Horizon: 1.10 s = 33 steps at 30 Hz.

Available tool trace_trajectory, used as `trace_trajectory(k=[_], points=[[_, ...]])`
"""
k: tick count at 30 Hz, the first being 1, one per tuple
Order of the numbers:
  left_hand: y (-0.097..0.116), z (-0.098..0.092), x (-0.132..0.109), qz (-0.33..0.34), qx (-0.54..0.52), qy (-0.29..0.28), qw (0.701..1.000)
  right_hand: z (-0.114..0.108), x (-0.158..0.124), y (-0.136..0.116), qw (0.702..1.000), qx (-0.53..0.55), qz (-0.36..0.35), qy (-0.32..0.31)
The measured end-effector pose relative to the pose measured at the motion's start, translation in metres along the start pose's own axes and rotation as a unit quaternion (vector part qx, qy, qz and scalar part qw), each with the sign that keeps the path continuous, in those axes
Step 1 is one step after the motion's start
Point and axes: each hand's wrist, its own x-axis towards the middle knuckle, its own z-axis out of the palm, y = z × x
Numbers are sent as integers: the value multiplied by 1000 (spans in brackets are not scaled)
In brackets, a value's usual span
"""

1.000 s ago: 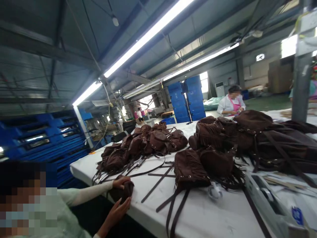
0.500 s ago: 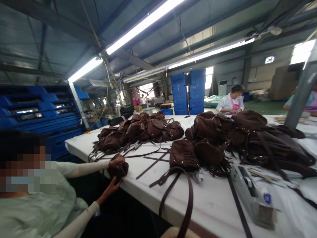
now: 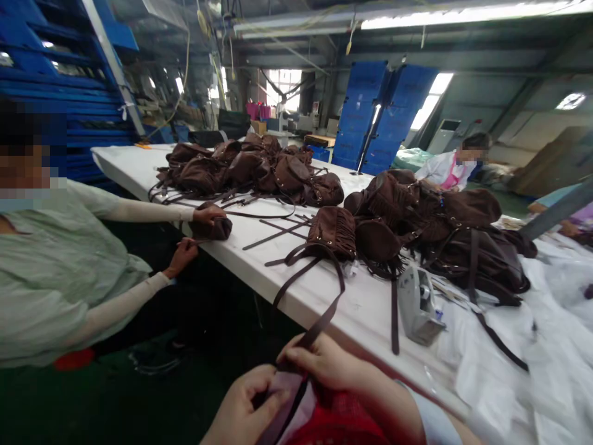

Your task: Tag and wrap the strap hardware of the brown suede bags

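Low in front of me, my right hand [image 3: 331, 364] is closed around the end of a brown strap [image 3: 327, 315]. The strap runs up over the table edge to a brown fringed bag [image 3: 331, 232]. My left hand [image 3: 245, 405] pinches a mauve cloth [image 3: 278, 402] with a dark strip along it, just left of my right hand. Its lower part goes out of view, and the cloth's full shape is hidden. Red fabric [image 3: 343, 420] shows below my right hand.
Several brown bags [image 3: 245, 167] are heaped along the white table [image 3: 241, 266], with more bags [image 3: 482, 259] at right. A grey tape dispenser [image 3: 419, 309] stands near white plastic sheets [image 3: 500, 346]. At left, a co-worker's hand [image 3: 208, 214] holds a brown bag; another person [image 3: 449, 164] sits beyond.
The view has tilted downward. Both my hands now show at the bottom, holding the strap and cloth; earlier only a bit of skin showed there. The co-worker's lower hand has moved off the bag.
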Motion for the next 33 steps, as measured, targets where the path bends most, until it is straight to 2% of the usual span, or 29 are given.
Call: trace_trajectory(k=[3, 6, 9, 14, 20, 25, 29, 33], points=[[-4, -10, -6, -28, 48, 70, 996, -17, -3, -6, 993, 52, -14, 101], [-10, -17, -13, -43, 54, 118, 991, -41, -5, -20, 976, 63, -71, 194], [-16, -19, -16, -36, 25, 141, 989, -50, -10, -31, 964, 57, -102, 239], [-27, -19, -16, -34, 29, 159, 986, -52, -16, -43, 941, 69, -154, 294], [-31, -20, -17, -55, 50, 147, 986, -56, -18, -51, 942, 78, -151, 290], [-17, -20, -15, -61, 58, 130, 988, -45, -20, -52, 952, 69, -91, 285], [-6, -20, -12, -56, 45, 103, 992, -42, -18, -44, 966, 64, -54, 245], [-11, -16, -13, -40, -7, 67, 997, -44, -14, -37, 977, 49, -35, 202]])
